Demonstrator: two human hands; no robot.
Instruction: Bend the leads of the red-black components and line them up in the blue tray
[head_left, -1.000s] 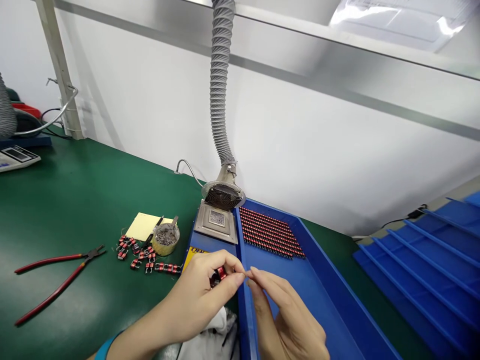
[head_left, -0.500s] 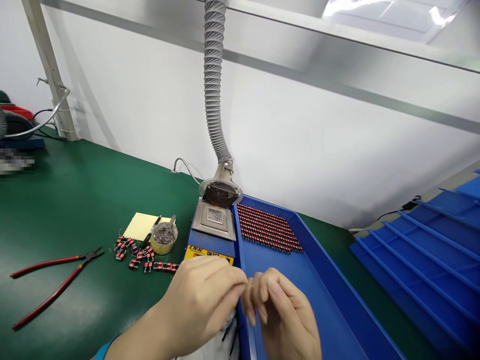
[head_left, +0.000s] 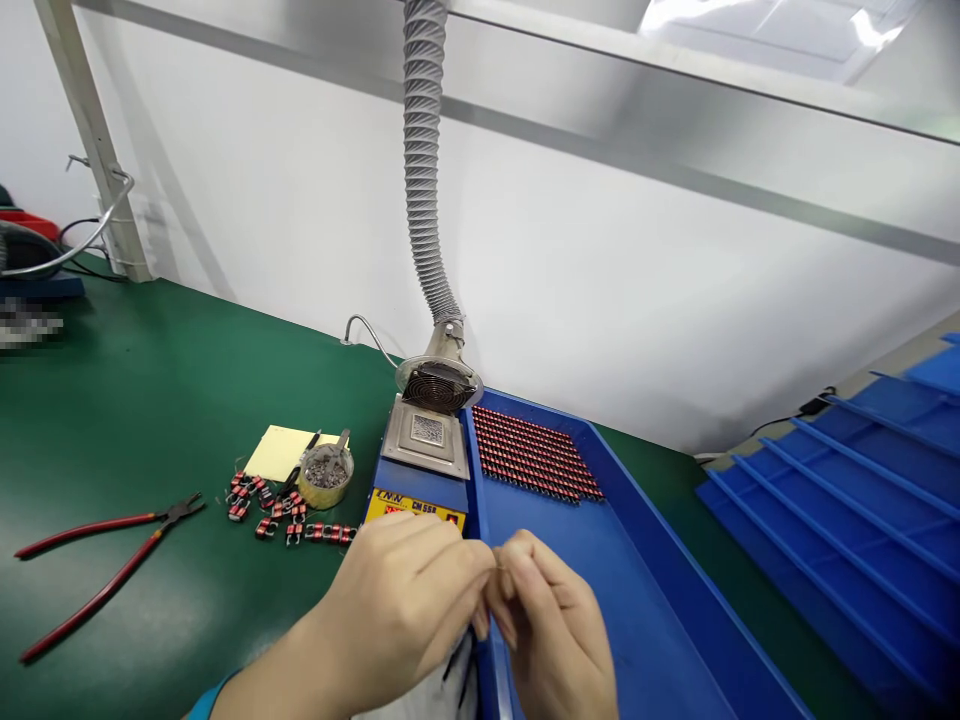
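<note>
My left hand (head_left: 412, 590) is closed in a pinch, its fingertips meeting those of my right hand (head_left: 551, 625). The right fingers are curled with the thumb pressed against them. What sits between the fingertips is too small and hidden to name; perhaps a fine strand shows there. Both hands are over the near left wall of a blue tray (head_left: 600, 590). Behind them stands a blue solder pot (head_left: 427, 480) with a yellow label and a metal top plate. Rows of small red-and-black coil parts (head_left: 532, 455) lie at the tray's far end.
Red-handled pliers (head_left: 112, 570) lie open at left. Loose red-and-black parts (head_left: 274, 510) surround a small tub (head_left: 326, 478) of grey material beside yellow paper (head_left: 277, 452). A fume hose (head_left: 424, 150) hangs above the pot. Ribbed blue trays (head_left: 847, 510) lean at right.
My right hand has moved left, and its fingertips now meet the left hand's. Its fingers have closed more tightly. The left hand is almost unmoved.
</note>
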